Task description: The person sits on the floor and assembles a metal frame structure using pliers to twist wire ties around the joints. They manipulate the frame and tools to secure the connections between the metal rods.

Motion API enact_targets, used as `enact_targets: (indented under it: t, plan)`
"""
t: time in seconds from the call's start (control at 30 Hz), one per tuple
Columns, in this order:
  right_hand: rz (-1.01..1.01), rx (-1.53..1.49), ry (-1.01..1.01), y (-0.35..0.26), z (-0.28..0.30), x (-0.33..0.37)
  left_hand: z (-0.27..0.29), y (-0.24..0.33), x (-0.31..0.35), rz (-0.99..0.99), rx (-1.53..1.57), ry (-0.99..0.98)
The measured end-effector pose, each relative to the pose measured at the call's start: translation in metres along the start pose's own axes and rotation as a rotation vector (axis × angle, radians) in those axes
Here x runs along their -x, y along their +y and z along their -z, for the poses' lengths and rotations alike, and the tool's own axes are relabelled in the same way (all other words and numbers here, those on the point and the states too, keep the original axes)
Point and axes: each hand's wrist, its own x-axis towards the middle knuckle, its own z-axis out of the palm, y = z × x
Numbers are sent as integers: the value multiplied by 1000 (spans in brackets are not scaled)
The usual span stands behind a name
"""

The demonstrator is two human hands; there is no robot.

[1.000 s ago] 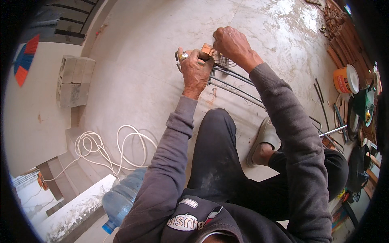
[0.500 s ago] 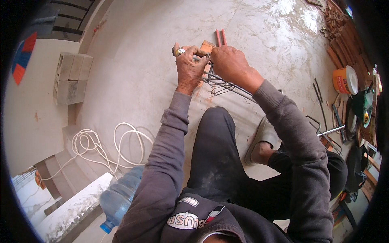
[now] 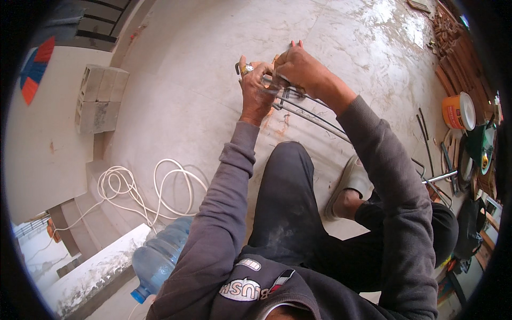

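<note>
My left hand (image 3: 256, 92) is closed around the near end of a steel bar frame (image 3: 312, 114), and a short dark bar end (image 3: 237, 68) sticks out beside the ringed finger. Close against it, my right hand (image 3: 303, 69) is curled into a fist over the frame's end; whatever its fingers hold is hidden. From the hands the thin rods run down and right, passing under my right forearm. An orange brick (image 3: 276, 58) shows partly behind the hands. Just beyond my right hand, two red handle tips (image 3: 297, 43) of a tool lie on the floor.
A white hose or cable (image 3: 125, 186) lies coiled at left, near a large blue water bottle (image 3: 160, 256). Grey hollow blocks (image 3: 101, 98) stand at the far left. On the right are an orange bucket (image 3: 457, 111), loose rods (image 3: 425, 136) and stacked reddish tiles (image 3: 458, 64).
The frame's rods have shifted and spread apart in view beneath my hands. My right hand now covers most of the red handles, which stood out fully before. The whole view has shifted slightly.
</note>
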Motion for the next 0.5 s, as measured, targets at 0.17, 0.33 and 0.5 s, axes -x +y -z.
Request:
enact_targets:
  t: [0.17, 0.33, 0.5]
  plan:
    - [-85, -51, 51, 1, 11, 1, -3, 9, 3, 46, 21, 63]
    - [-266, -194, -39, -6, 26, 2, -2, 11, 1, 115, 20, 44]
    - [-235, -426, -66, -9, 33, -3, 4, 12, -1, 113, -102, 9]
